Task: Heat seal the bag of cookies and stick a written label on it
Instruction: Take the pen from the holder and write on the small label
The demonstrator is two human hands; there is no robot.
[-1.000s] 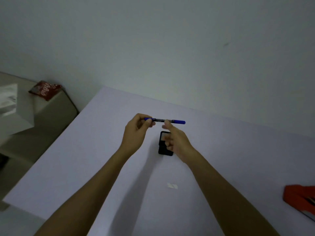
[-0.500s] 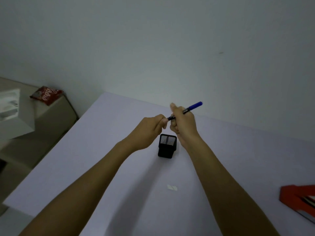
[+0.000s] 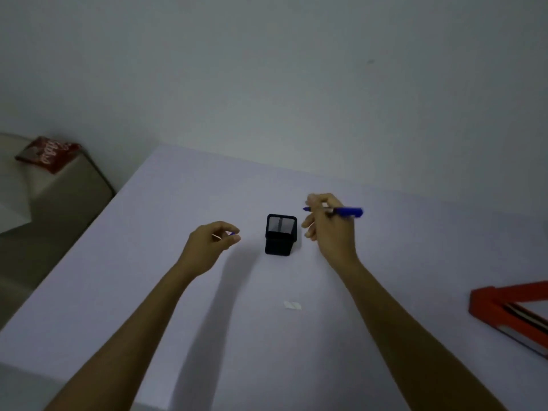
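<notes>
One pen (image 3: 345, 211), right hand (image 3: 329, 229) gripping | one cap (image 3: 231, 233), left hand (image 3: 212, 241) pinching | one holder (image 3: 280, 234) | one label (image 3: 292, 305)

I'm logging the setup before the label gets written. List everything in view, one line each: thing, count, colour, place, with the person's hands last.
Blue marker pen: one, blue, uncapped, held above the table right of the holder.
Blue pen cap: one, blue, mostly hidden in the other hand's fingertips.
Black mesh pen holder: one, black, upright at mid-table between the hands.
Small white label: one, white, flat on the table nearer than the holder.
Red heat sealer: one, red, at the table's right edge, partly cut off.
Red snack packet: one, red, on a beige unit at far left.
White table: one, white.
Left hand: pinches the cap.
Right hand: grips the marker.
</notes>
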